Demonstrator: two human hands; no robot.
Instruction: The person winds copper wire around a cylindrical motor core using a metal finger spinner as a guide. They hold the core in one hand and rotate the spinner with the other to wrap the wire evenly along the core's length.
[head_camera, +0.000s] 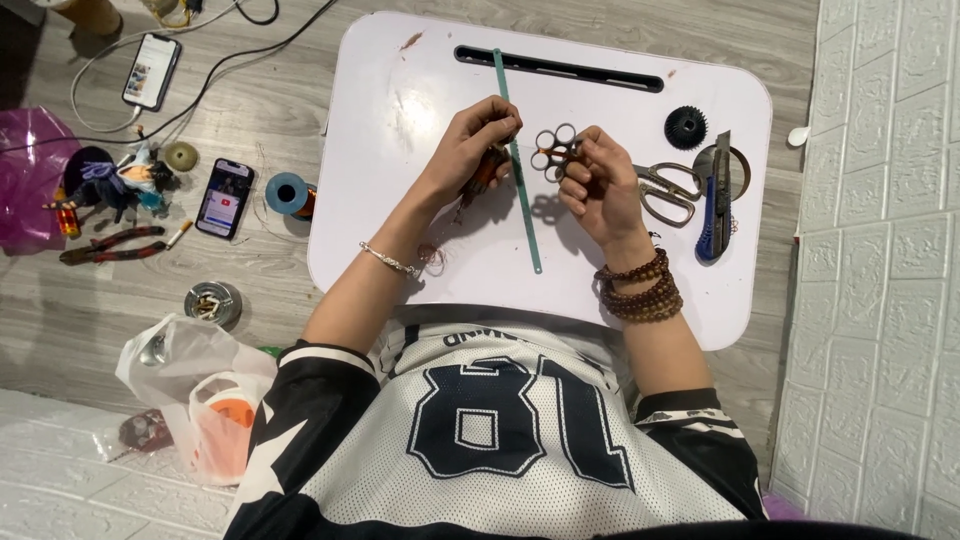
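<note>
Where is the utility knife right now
In the head view, the utility knife lies on the right side of the white lap table, beside the scissors, just past the right hand.

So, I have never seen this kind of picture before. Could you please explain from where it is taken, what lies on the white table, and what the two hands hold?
There is no machine here. A camera worn on a person's head looks straight down at their own two hands above a small white lap table on a wooden floor.

The left hand pinches a small dark brownish piece; what it is cannot be told. The right hand holds a cluster of small wire rings. A long thin teal strip lies on the table between the hands.

At the right lie scissors, a utility knife and a black gear-shaped piece. On the floor at the left are two phones, pliers and plastic bags.
</note>
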